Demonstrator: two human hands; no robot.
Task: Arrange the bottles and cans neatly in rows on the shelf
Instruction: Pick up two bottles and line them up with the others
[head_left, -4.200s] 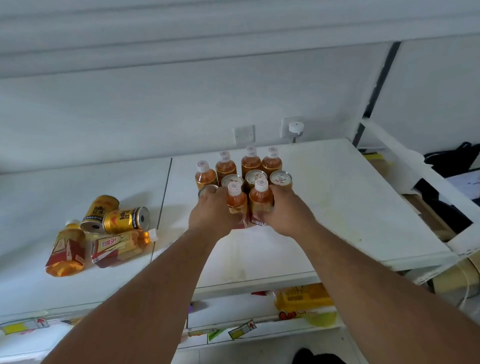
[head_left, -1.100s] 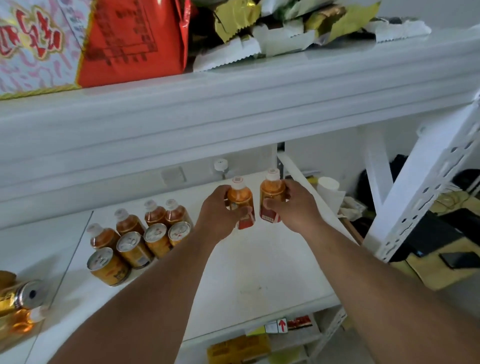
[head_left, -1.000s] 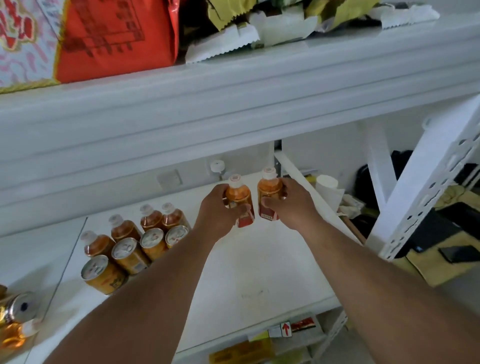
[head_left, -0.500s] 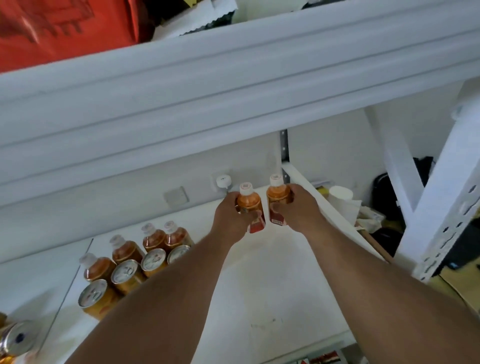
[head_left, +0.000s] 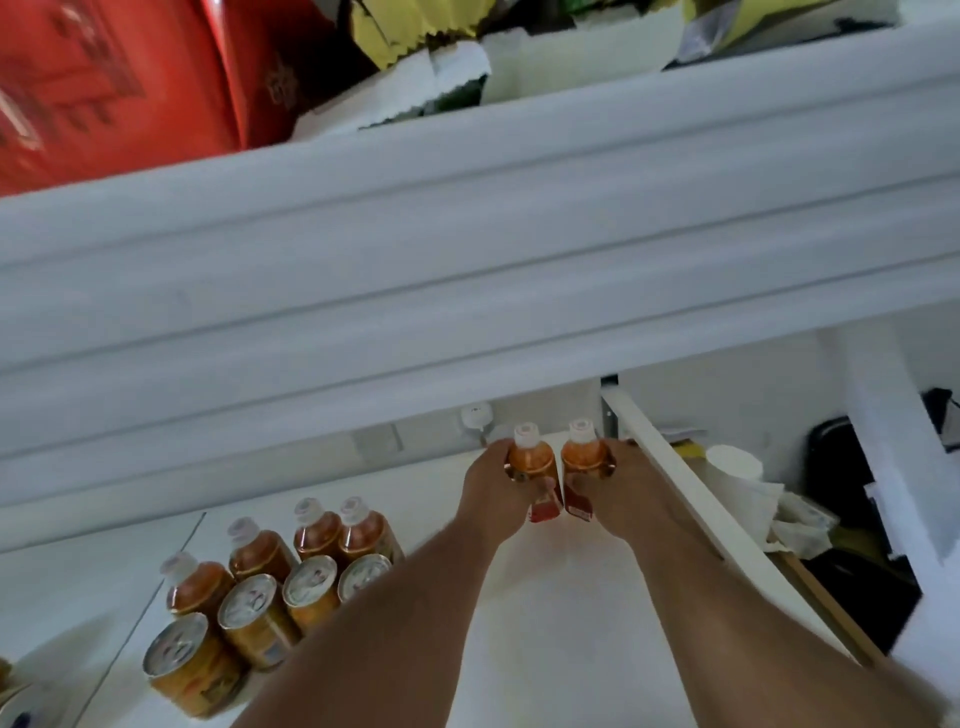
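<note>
Head view: at 12 o'clock on the white shelf (head_left: 545, 623), the left hand (head_left: 493, 499) grips one amber bottle (head_left: 530, 462) and the right hand (head_left: 623, 493) grips another (head_left: 584, 460), both upright, white-capped, red-labelled, side by side. At 8 o'clock stand four more bottles (head_left: 317, 535) behind four gold cans (head_left: 254, 618).

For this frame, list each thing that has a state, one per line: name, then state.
Left hand: closed around the left bottle.
Right hand: closed around the right bottle.
Left bottle: upright, capped, held.
Right bottle: upright, capped, held beside the left bottle.
Four shelf bottles: upright, capped, in a row.
Four cans: upright, in a row in front of those bottles.
</note>
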